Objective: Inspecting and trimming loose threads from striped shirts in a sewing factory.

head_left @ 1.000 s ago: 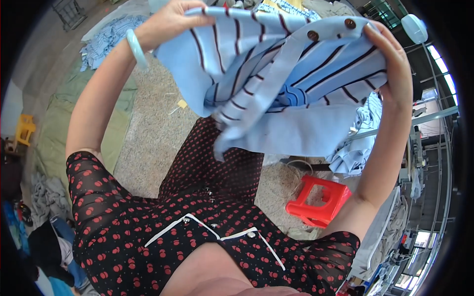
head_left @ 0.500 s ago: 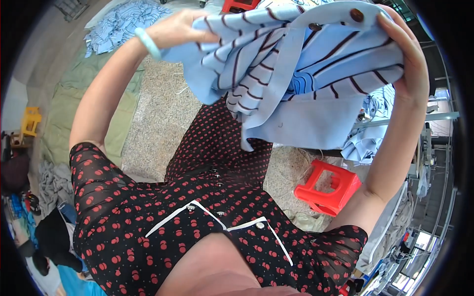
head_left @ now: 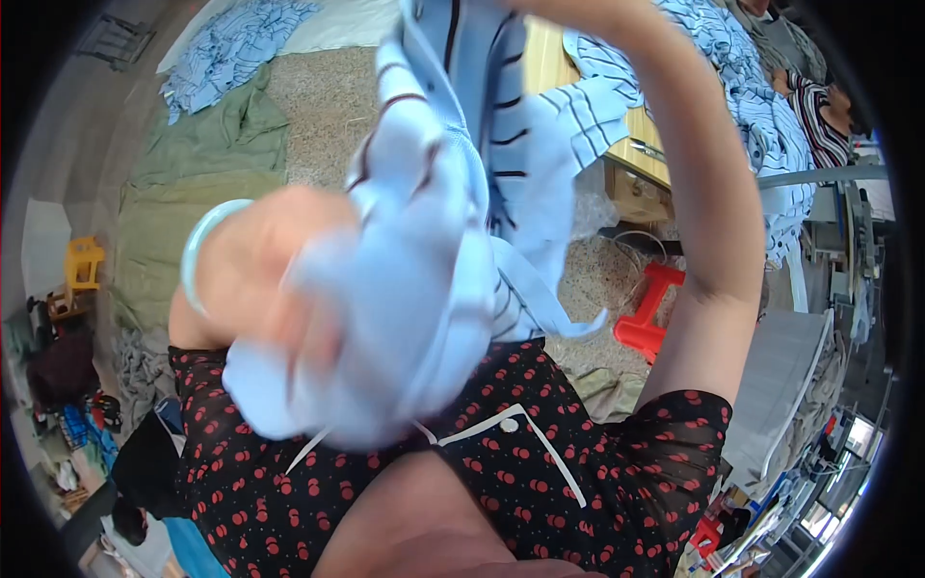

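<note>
A light blue shirt with dark stripes point(head_left: 453, 193) is stretched between my hands in front of my chest. My left hand point(head_left: 294, 265), with a pale bangle at the wrist, is closed on one end of it near my body. Both that hand and the cloth around it are smeared by motion. My right hand point(head_left: 551, 8) is at the top edge of the view, beside the shirt's upper part, with its fingers out of sight. A loose strip of the shirt hangs down toward my lap.
A wooden table point(head_left: 547, 60) with striped cloth point(head_left: 588, 116) on it stands ahead to the right. Past my right arm lies a heap of blue striped cloth point(head_left: 742, 87), near another person's striped sleeve point(head_left: 819, 120). A red stool point(head_left: 650, 313) and green cloth point(head_left: 164, 212) are on the floor.
My left hand has pulled its end of the shirt down and toward my chest. My right hand has moved up and left to the top edge. The view has shifted, showing more of the table.
</note>
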Tool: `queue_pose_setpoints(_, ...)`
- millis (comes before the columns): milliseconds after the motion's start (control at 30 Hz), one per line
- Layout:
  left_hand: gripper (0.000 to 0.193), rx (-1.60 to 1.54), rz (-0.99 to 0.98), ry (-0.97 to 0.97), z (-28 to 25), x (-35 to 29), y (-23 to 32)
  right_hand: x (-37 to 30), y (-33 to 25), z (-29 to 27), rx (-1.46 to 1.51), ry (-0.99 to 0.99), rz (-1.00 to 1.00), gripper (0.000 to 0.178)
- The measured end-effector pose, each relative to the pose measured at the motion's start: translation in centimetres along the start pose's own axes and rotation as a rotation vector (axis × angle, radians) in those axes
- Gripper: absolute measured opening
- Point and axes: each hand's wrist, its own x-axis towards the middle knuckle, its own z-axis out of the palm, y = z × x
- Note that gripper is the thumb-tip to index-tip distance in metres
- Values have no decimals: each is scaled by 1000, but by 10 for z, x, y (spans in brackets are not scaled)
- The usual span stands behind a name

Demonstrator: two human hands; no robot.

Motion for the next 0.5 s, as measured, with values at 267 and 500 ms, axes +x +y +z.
queue_pose_setpoints(267,37,-900,-49,640,-45,53,-121,-73,95,125,728,-262,128,32)
queue_pose_setpoints(500,41,-1055,-39,722,-55,96,-150,-108,72,200,693,152,164,58)
